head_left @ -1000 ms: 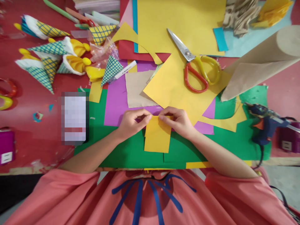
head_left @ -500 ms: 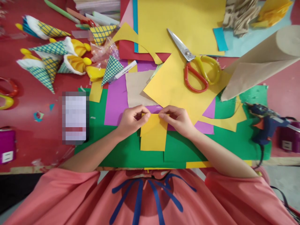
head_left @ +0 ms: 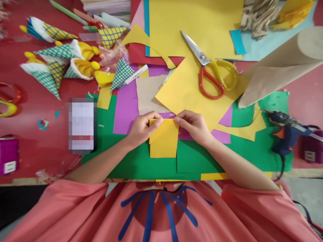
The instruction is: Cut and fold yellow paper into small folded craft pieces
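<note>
Away from the body slides the yellow paper rectangle (head_left: pixel 163 139), squarer now, its far edge pinched between thumb and forefinger of left hand (head_left: pixel 143 130) and right hand (head_left: pixel 193 127), apparently folded already but layers not yet flush, finished-looking checked cones (head_left: pixel 57 51) lying well beyond the left fingers.

Both forearms (head_left: pixel 108 159) slant inward, fingers (head_left: pixel 155 124) pinched.

Compared with one second ago, the small yellow paper (head_left: pixel 163 140) has shifted up and left in the frame and stands squarer. Left hand (head_left: pixel 143 130) and right hand (head_left: pixel 193 128) are slightly higher. Right thumb now meets the paper's upper-right corner. More green sheet (head_left: pixel 196 159) is exposed below the paper.
</note>
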Action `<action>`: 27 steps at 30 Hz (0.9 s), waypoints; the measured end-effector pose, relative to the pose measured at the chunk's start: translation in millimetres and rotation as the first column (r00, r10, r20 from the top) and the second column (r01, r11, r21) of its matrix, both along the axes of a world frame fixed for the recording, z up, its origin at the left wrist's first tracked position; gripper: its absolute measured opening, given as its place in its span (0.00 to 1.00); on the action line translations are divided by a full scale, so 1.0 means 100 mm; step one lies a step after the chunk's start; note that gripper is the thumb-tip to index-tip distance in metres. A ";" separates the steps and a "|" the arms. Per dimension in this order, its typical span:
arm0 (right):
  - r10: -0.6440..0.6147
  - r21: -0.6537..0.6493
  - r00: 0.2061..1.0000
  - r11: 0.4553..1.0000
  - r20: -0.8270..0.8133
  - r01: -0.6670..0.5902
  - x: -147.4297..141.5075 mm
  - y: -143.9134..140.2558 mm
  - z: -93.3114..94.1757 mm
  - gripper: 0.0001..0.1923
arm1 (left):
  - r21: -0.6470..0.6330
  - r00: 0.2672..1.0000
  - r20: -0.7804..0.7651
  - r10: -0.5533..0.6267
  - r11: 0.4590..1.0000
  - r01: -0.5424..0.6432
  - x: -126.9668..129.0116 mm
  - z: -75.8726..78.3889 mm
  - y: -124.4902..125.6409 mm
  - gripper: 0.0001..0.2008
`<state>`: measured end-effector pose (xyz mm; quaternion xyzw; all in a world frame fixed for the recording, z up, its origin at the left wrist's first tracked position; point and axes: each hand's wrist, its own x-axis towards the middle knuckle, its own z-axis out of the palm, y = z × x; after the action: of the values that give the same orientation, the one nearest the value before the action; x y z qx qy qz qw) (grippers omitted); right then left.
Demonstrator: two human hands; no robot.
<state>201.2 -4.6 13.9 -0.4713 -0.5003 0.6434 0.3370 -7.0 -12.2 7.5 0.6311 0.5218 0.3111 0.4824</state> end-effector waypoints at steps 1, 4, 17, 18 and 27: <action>0.003 -0.013 1.000 1.000 -0.007 -0.003 0.00 0.00 0.00 0.15 | 0.004 1.000 -0.001 -0.002 1.000 0.002 0.00 -0.01 0.00 0.12; 0.013 -0.049 1.000 0.999 -0.028 -0.014 0.01 0.00 0.01 0.17 | 0.016 1.000 -0.010 -0.012 1.000 0.012 -0.01 -0.02 -0.01 0.11; 0.027 -0.114 0.997 0.993 -0.067 -0.035 0.01 0.01 0.04 0.20 | 0.084 0.996 -0.083 -0.022 0.996 0.029 0.02 0.02 -0.01 0.12; 0.015 -0.118 0.997 0.993 -0.082 -0.025 0.01 0.01 0.03 0.20 | 0.088 0.997 -0.081 -0.015 0.996 0.023 0.02 0.02 -0.01 0.12; 0.027 -0.082 0.994 0.996 -0.107 -0.035 0.01 0.01 0.02 0.16 | 0.143 0.995 -0.087 0.045 0.989 -0.032 0.01 0.00 -0.02 0.12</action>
<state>201.7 -3.7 15.9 -0.4424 -0.4617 0.6930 0.3329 -6.0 -14.0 7.9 0.6667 0.5317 0.3280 0.4064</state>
